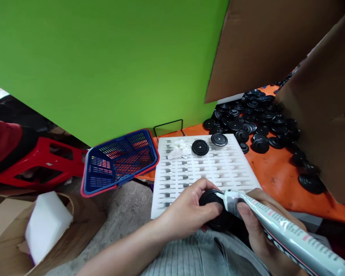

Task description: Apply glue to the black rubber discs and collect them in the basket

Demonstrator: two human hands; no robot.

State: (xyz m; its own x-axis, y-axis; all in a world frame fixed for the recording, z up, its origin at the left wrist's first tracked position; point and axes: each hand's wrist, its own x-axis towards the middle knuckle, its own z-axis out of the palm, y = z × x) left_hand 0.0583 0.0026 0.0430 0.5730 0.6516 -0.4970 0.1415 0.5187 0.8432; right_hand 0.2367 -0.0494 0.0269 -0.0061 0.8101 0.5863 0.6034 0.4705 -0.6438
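My left hand (194, 209) is closed round a black round disc (211, 198), its thumb lying across the face. In my right hand (261, 230) is a long white and silver glue tube (287, 230), slanting down to the right. The tube's pointed nozzle (220, 195) sits at the disc's upper face; whether it touches I cannot tell. Beyond my hands lies a white foam tray (195, 174) with rows of slots, some holding small metal pieces (185, 168). On its far end rest two black discs (200, 147) and a crumpled white tissue (179, 148).
Many black discs (247, 119) are heaped on the orange surface (271, 168) at right, beside cardboard (319, 126). A blue basket (119, 161) stands left of the tray, near a red stool (37, 165). A green panel (109, 69) rises behind. An open carton (74, 230) holds white foam (47, 226).
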